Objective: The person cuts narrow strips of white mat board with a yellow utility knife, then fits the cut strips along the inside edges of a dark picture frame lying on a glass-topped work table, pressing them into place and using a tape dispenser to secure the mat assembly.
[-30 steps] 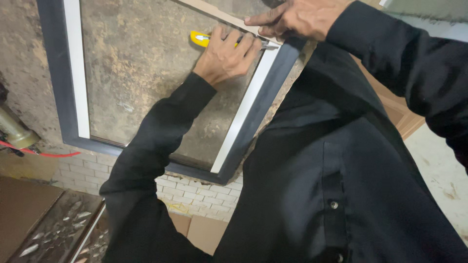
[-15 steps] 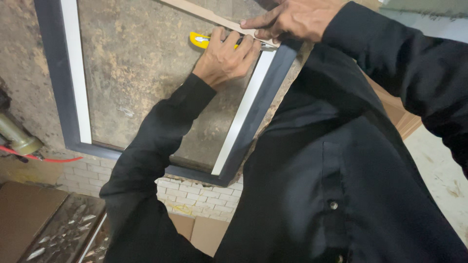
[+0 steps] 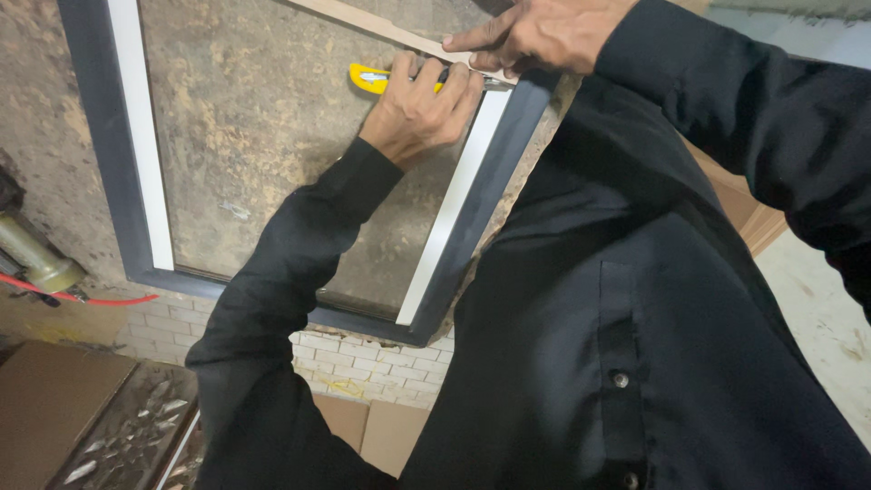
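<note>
A dark grey frame (image 3: 109, 145) with a white inner strip (image 3: 446, 227) lies on a worn worktop and encloses a mottled brown panel (image 3: 254, 118). My left hand (image 3: 419, 107) is closed around a yellow utility knife (image 3: 370, 79) near the frame's far right corner. My right hand (image 3: 535, 34) presses down on a thin wooden strip (image 3: 363, 20) that runs diagonally across the panel, just beyond the knife. Both arms are in black sleeves. The knife's blade is hidden under my fingers.
A brass-coloured tool with a red hose (image 3: 41, 263) lies at the left edge of the worktop. Below the worktop are a white brick-pattern wall (image 3: 363, 358), cardboard pieces (image 3: 54, 399) and a patterned glass sheet (image 3: 127, 436). A wooden board (image 3: 744, 213) sits at right.
The view has shifted slightly; both hands stay at the frame's corner, with the left hand and knife nudged a little along the wooden strip.
</note>
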The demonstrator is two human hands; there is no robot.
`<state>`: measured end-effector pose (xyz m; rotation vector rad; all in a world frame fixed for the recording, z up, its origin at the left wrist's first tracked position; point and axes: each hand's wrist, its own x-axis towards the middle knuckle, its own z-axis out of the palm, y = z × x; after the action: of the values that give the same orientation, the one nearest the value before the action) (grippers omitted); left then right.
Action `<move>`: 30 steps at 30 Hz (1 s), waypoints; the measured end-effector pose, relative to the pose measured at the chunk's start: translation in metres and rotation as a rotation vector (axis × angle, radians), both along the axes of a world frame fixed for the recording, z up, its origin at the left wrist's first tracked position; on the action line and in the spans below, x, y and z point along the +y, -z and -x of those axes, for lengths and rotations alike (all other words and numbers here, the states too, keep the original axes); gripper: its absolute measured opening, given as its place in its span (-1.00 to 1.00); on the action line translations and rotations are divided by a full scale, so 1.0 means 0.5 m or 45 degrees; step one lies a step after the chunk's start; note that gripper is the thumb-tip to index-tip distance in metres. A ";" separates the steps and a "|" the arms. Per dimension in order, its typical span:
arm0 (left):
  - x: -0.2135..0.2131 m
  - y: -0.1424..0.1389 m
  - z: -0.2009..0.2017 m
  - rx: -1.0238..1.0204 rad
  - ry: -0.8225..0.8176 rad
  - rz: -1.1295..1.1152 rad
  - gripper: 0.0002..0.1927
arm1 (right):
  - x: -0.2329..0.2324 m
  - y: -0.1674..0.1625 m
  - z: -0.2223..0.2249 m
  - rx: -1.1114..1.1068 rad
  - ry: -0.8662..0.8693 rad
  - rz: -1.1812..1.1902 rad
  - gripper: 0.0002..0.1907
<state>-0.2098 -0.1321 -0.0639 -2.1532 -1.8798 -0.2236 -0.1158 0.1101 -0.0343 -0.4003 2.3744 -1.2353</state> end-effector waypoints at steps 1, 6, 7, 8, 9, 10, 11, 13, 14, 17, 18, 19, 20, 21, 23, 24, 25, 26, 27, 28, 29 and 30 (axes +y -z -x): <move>0.000 0.001 -0.001 0.018 -0.005 -0.015 -0.73 | 0.001 0.002 -0.002 -0.045 0.034 0.029 -0.69; 0.005 0.000 -0.005 0.050 -0.017 -0.025 -0.76 | 0.004 0.002 -0.011 0.001 0.007 -0.068 -0.70; 0.006 -0.001 -0.006 0.077 -0.016 -0.022 -0.77 | 0.003 0.002 -0.011 -0.062 0.048 -0.023 -0.67; 0.007 -0.003 -0.006 0.078 -0.013 -0.027 -0.78 | 0.001 0.001 -0.009 -0.165 0.083 0.074 -0.68; 0.008 -0.006 -0.007 0.081 -0.010 -0.034 -0.79 | 0.002 0.000 -0.006 -0.265 0.118 0.169 -0.69; 0.009 -0.009 -0.008 0.082 -0.007 -0.039 -0.80 | 0.002 -0.001 -0.003 -0.368 0.153 0.266 -0.69; 0.010 -0.013 -0.010 0.113 -0.015 -0.048 -0.79 | 0.001 -0.003 -0.001 -0.357 0.145 0.227 -0.69; 0.013 -0.020 -0.014 0.181 -0.027 -0.073 -0.78 | 0.000 -0.006 0.002 -0.331 0.133 0.145 -0.68; 0.016 -0.024 -0.017 0.170 -0.026 -0.054 -0.78 | 0.000 -0.007 0.003 -0.182 0.060 0.045 -0.68; 0.024 -0.031 -0.024 0.164 -0.027 -0.012 -0.80 | -0.004 -0.011 0.004 0.085 -0.054 -0.133 -0.68; 0.027 -0.033 -0.025 0.181 -0.028 -0.011 -0.81 | -0.005 -0.012 0.004 0.058 -0.014 -0.115 -0.67; 0.030 -0.034 -0.025 0.199 -0.030 -0.013 -0.81 | -0.005 -0.012 0.004 0.033 0.024 -0.100 -0.67; 0.032 -0.034 -0.023 0.186 -0.022 -0.021 -0.82 | -0.006 -0.012 0.005 -0.010 0.043 -0.009 -0.68; 0.031 -0.036 -0.020 0.172 -0.016 -0.025 -0.82 | -0.006 -0.013 0.007 -0.056 0.061 0.087 -0.69; 0.028 -0.039 -0.015 0.154 -0.012 -0.019 -0.83 | -0.006 -0.012 0.009 -0.029 -0.011 0.007 -0.71; 0.026 -0.040 -0.012 0.152 -0.019 -0.014 -0.84 | -0.007 -0.012 0.011 0.045 -0.105 -0.171 -0.72; 0.025 -0.042 -0.009 0.149 -0.025 -0.008 -0.85 | -0.006 -0.011 0.011 0.120 -0.195 -0.348 -0.73; 0.023 -0.043 -0.006 0.136 -0.028 0.002 -0.85 | -0.005 -0.009 0.011 -0.078 -0.100 -0.179 -0.72; 0.020 -0.045 -0.004 0.119 -0.026 0.012 -0.85 | -0.004 -0.008 0.010 -0.278 0.000 -0.006 -0.71; 0.016 -0.047 -0.002 0.101 -0.032 0.025 -0.83 | -0.004 -0.006 0.007 -0.480 0.092 0.169 -0.70; 0.014 -0.047 0.002 0.121 -0.033 0.058 -0.87 | -0.005 -0.002 0.007 -0.257 0.022 0.055 -0.69; 0.013 -0.047 0.006 0.143 -0.025 0.085 -0.89 | -0.006 0.002 0.007 -0.032 -0.039 -0.062 -0.67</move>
<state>-0.2129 -0.1253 -0.0404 -2.1414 -1.8696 -0.0351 -0.1191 0.1072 -0.0353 -0.4019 2.3637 -1.1597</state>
